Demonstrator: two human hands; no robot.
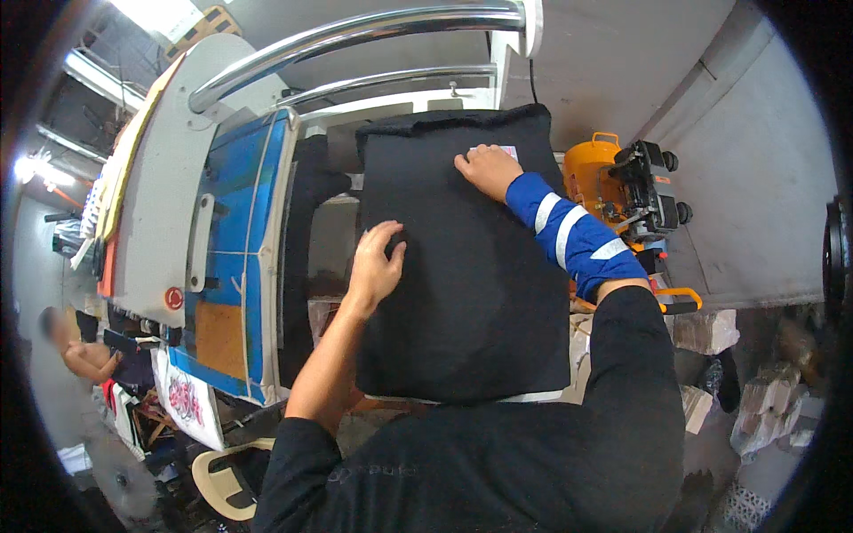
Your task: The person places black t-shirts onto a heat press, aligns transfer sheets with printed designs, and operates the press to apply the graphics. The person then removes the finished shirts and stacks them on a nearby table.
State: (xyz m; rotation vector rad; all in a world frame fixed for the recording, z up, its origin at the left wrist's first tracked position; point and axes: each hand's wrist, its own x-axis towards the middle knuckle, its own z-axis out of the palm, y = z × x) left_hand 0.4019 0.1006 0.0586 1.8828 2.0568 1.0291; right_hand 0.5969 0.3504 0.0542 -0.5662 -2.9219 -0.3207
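Black fabric, matte and without visible print: a garment point(471, 293) drawn flat over a rectangular platen, filling the middle of the view. Its top edge is slightly rolled and thick; its lower edge ends at a pale strip of the platen point(533, 397) showing beneath. The surface lies smooth, with faint soft creases only. A small light label point(508, 152) sits near the top edge, just beside the right hand.

Left hand point(375, 262): resting palm-down on the left part of the garment, fingers point(384, 233) loosely curled and pressed on the cloth, gripping nothing. Bare forearm.

Right hand point(487, 171): laid flat on the garment near its upper edge, fingers point(468, 163) spread and extended, holding nothing. Blue sleeve with white reflective bands point(569, 233) on the forearm.

Surroundings: a second black cloth point(306, 222) hanging just left of the garment; a blue and white machine panel point(235, 240) further left, with two curved chrome bars point(355, 35) above. An orange tank with black motor parts point(622, 186) stands to the right on the grey floor, near pale stone blocks point(706, 330). Another person point(84, 355) is at the far left, well apart. A beige plastic chair point(227, 480) shows at the lower left.
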